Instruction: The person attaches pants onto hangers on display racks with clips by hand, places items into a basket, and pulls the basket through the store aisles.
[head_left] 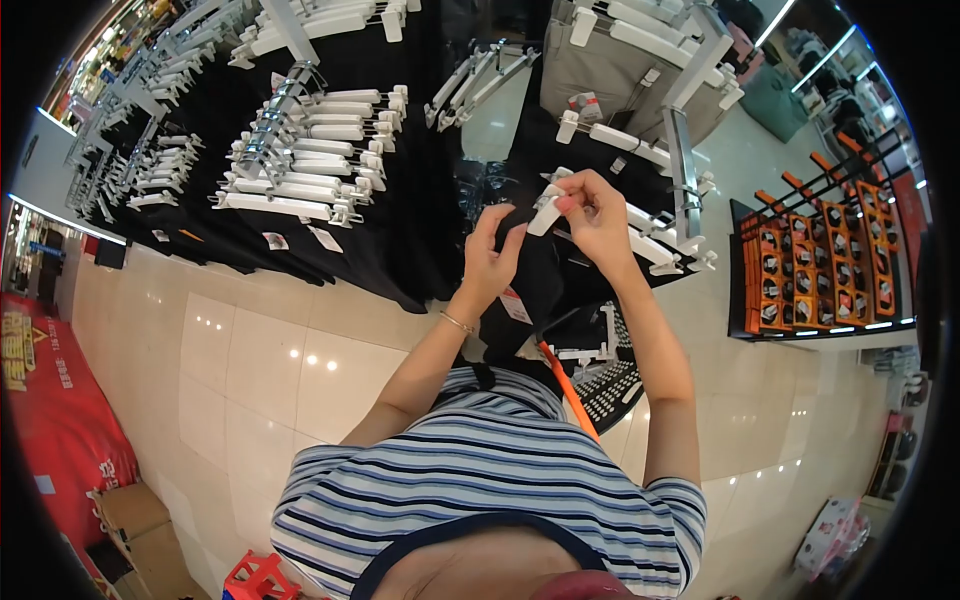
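Note:
My right hand (600,215) is closed around one end of a white clip hanger (545,214), with thumb and fingers pinching it. Just left of it, my left hand (490,262) has its fingers curved and its thumb apart from them, beside a black garment (530,275). Whether its fingertips touch the dark cloth is hard to see. The garment hangs down in front of me below the hanger, and a white paper tag (515,305) shows on it. My hands partly cover the garment's upper edge.
Black trousers on white hangers (320,150) fill a rack at left. A metal rack arm (683,170) carries more hangers at right. A black basket (610,385) with an orange handle stands close to my body. Farther right is an orange display rack (825,265).

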